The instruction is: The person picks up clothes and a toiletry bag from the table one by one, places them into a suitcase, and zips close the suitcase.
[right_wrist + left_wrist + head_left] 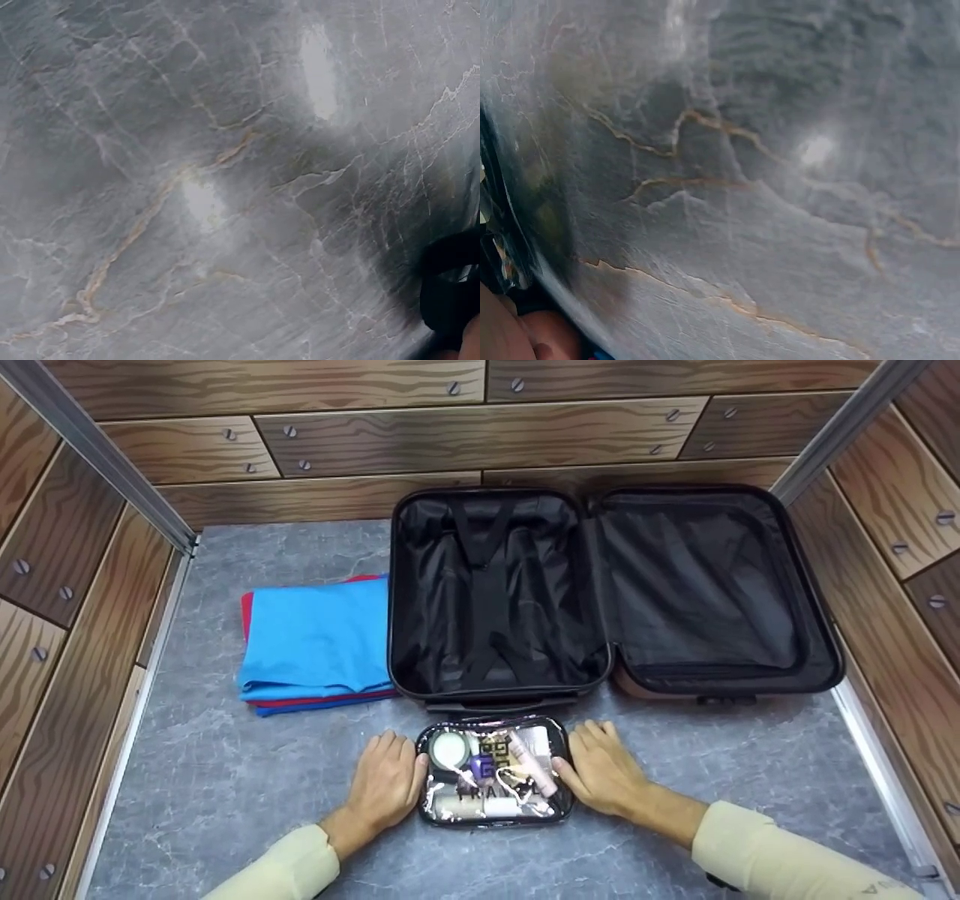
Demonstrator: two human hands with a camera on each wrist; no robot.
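A clear cosmetic pouch (491, 789) with black trim lies on the grey marbled surface in the head view. Through its plastic show a round green-and-white jar, a pink tube and other small bottles. My left hand (386, 780) grips the left end, thumb along the trim. At the opposite end, my right hand (606, 771) holds the pouch with its thumb over the edge. The left wrist view catches only fingertips (551, 334) and a dark strip of the pouch. A black loop (442, 292) beside a bit of finger shows at the right wrist view's lower right.
An open black suitcase (495, 607) lies just beyond the pouch, its other half (697, 585) folded out rightward. Left of it sits a stack of folded cloths, a light blue cloth (319, 637) on top of red and dark blue. Wood-patterned walls (480, 435) enclose the surface.
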